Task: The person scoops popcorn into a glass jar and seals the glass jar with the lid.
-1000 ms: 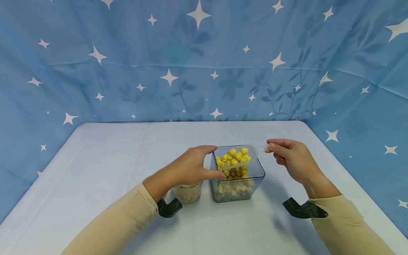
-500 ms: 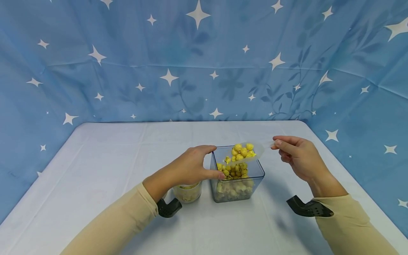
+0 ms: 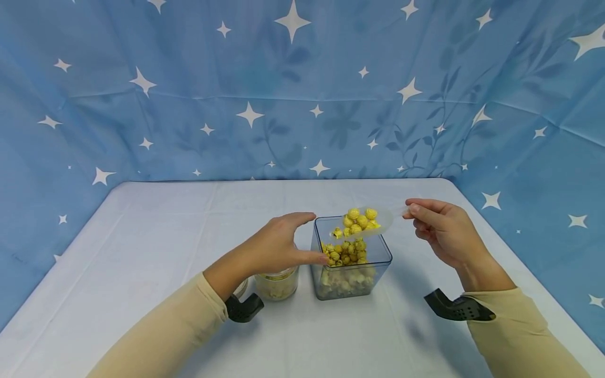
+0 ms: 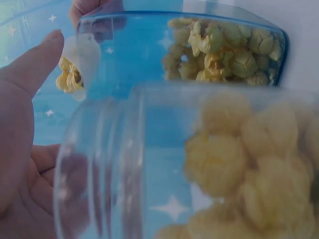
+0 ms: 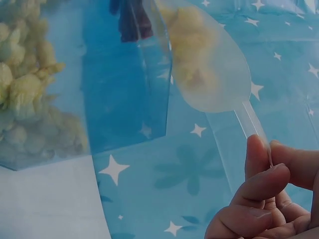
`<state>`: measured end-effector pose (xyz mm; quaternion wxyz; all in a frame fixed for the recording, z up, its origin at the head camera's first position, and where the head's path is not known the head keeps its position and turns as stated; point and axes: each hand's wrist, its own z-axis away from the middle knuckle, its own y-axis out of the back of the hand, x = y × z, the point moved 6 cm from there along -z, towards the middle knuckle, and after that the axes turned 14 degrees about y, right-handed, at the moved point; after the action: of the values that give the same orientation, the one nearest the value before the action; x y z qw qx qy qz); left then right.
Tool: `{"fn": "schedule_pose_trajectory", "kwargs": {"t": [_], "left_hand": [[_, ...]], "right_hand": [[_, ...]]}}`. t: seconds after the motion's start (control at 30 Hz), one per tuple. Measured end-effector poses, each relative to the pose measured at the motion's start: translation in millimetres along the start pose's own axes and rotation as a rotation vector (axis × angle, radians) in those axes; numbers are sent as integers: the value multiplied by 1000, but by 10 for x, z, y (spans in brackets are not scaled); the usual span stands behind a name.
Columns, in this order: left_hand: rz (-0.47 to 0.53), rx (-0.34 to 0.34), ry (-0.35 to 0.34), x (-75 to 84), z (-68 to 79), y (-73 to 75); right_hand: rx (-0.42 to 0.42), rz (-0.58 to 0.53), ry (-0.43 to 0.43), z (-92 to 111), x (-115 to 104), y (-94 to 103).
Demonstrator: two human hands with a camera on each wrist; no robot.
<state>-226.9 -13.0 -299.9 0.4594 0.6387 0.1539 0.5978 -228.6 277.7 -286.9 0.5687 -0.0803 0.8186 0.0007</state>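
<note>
A clear, blue-tinted square bin (image 3: 352,283) holds yellow popcorn (image 3: 345,254). My right hand (image 3: 441,231) pinches the thin handle of a translucent plastic scoop (image 3: 385,220) between thumb and fingers. Several pieces of popcorn fill the scoop, which is held level over the bin's rim. My left hand (image 3: 279,241) is at the bin's left side, thumb and fingers spread apart, with nothing in its grasp. Below that hand stands a clear jar (image 3: 276,287), partly covered by it. In the left wrist view, the jar (image 4: 134,164) shows popcorn inside and an uncovered threaded neck.
A small round object (image 3: 241,289) lies left of the jar, mostly behind the left wrist. The white tablecloth (image 3: 165,226) spreads around everything. Behind the table hangs a blue star-patterned curtain (image 3: 302,131).
The right hand has lifted the scoop up and to the right, popcorn heaped in it, out of the bin. The left hand has let go of the bin's rim and shifted slightly left.
</note>
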Motion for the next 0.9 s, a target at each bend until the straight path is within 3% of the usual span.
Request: {"fn": "schedule_pose_trajectory", "kwargs": {"t": [0.4,0.73,0.9], "left_hand": [[57,96,-1,-236,259,177],[51,145,33,-529,429,200],[82,119,69,-646,458,144]], "right_hand": [[-52,-22,69,-4,-79,-298],[-47,122,56,-7,-106,-600],[-92,243,37,-4,-121,-747]]}}
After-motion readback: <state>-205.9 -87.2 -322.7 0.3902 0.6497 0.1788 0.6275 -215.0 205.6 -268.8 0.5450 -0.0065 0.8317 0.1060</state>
